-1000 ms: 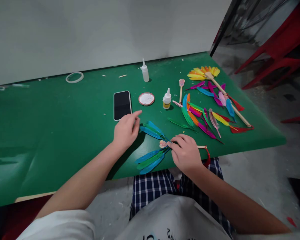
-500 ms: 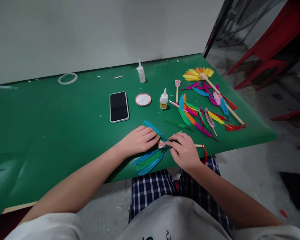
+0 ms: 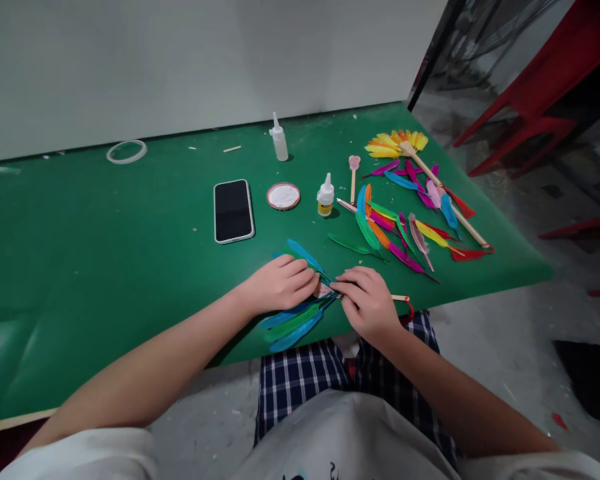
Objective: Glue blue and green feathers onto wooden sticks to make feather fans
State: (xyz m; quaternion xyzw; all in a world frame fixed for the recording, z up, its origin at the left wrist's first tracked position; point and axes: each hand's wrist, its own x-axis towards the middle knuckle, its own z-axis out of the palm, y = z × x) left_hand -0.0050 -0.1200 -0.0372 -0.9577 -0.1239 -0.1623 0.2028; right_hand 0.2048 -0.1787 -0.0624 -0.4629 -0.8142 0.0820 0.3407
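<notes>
While the left hand (image 3: 283,283) bends over the far side of a spray of blue and green feathers (image 3: 294,325), the right hand (image 3: 367,300) has its thumb and forefinger clamped where the quills meet a stick (image 3: 400,298). From where I stand, the left fingers are bunched and touch the feathers just beside the stick's patterned head (image 3: 323,291), but I cannot tell whether they grip anything. That head shows between the two hands, with feathers fanning left from it on both its near and far sides. All this lies at the near edge of the green table (image 3: 145,253), roughly midway along the visible edge. The stick's other end pokes out right of the right hand, with a red cord (image 3: 411,308) hanging from it.

Beyond the hands, from left to right, are a phone (image 3: 233,211), a round white disc (image 3: 283,196) and a yellow-labelled bottle (image 3: 325,198); a plain bottle (image 3: 279,143) stands farther back. A clear ring (image 3: 125,161) lies at the far left. Over on the right, loose coloured feathers (image 3: 379,235) are scattered near a small stick (image 3: 353,183) and a yellow fan (image 3: 397,143).
</notes>
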